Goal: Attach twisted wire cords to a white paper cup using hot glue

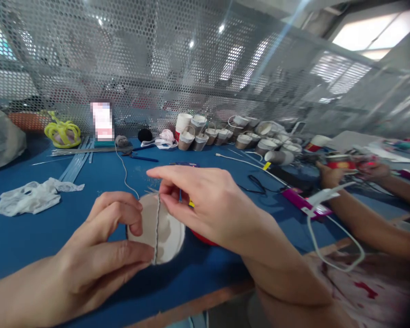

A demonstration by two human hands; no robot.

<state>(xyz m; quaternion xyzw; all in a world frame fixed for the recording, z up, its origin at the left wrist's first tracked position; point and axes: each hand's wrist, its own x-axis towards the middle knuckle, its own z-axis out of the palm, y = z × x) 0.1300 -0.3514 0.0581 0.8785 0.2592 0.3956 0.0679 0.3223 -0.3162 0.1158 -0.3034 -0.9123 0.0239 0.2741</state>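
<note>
A white paper cup (172, 237) is tilted so that its open mouth faces me, low in the middle of the head view. My left hand (99, 241) grips its left side, with the thumb at the lower rim and curled fingers at the upper left. A grey yarn strand (157, 228) runs across the mouth from top to bottom. At the top rim, my right hand (208, 205) pinches the yarn between thumb and fingers, its index finger stretched leftward. Thin grey yarn (125, 168) leads from a grey ball (122, 140) at the back toward the cup.
Several small cup baskets (200, 140) line the back of the blue table (99, 177). White cloth (34, 196) and a yellow-green basket (63, 134) lie left. Rightward are a purple power strip (305, 202), cables and another person's hands (331, 175) holding a red cup.
</note>
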